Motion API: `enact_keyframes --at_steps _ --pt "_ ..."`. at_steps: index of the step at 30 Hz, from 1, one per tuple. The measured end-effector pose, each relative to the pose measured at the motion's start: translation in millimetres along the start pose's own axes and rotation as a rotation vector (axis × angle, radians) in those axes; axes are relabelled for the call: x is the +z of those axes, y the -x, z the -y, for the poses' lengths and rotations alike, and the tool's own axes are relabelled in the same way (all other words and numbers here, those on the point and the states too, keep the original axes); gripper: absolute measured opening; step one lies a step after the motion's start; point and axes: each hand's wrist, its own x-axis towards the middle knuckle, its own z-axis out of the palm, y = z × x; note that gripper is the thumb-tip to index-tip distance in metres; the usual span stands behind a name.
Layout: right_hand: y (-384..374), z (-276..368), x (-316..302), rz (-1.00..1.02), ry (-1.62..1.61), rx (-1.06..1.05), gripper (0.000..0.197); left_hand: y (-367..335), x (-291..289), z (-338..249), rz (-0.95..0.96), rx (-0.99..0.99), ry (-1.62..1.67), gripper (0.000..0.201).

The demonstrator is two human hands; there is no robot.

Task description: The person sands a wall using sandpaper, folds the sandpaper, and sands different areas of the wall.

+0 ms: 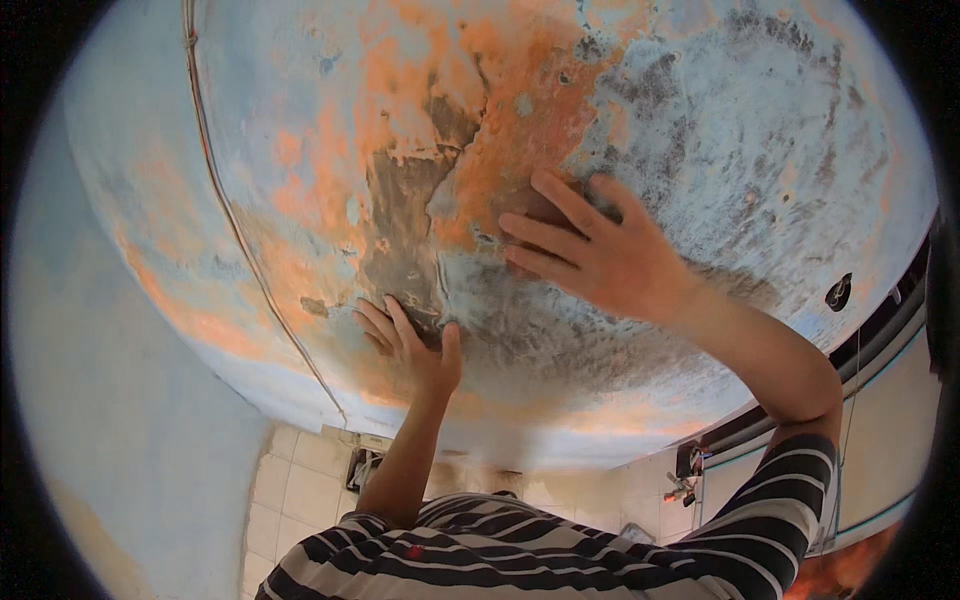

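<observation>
wall (690, 110) with flaking blue and orange paint (540, 120) stands before you, around its bare grey patch (400, 215). your left hand (420, 355) is at the patch's lower end, thumb and fingers apart, with nothing seen in its grasp. your right hand (615, 260) is right of the patch, fingers spread; a dark area (533, 206) shows between them, and you cannot tell whether it is something held. a thin cable (235, 222) runs left of the patch; floor tiles (290, 475) lie below it.
</observation>
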Motion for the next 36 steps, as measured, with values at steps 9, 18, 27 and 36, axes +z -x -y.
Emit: enact_keyframes --at_steps 9,18,27,36 --pt "-5.6 -8.5 -0.4 -0.027 0.118 -0.037 0.032 0.8 -8.1 5.9 0.041 0.056 -0.033 0.1" --pt "-18.8 -16.5 9.0 -0.088 0.042 0.165 0.039 -7.8 -14.7 23.8 0.019 0.138 -0.073 0.093" --pt "-23.0 -24.4 10.8 -0.113 0.092 0.171 0.046 -29.5 -30.3 32.5 -0.079 0.055 0.034 0.094" --pt "-40.2 -8.5 12.3 -0.107 -0.129 -0.014 0.048 -7.7 -18.6 25.0 0.002 0.032 0.009 0.101"
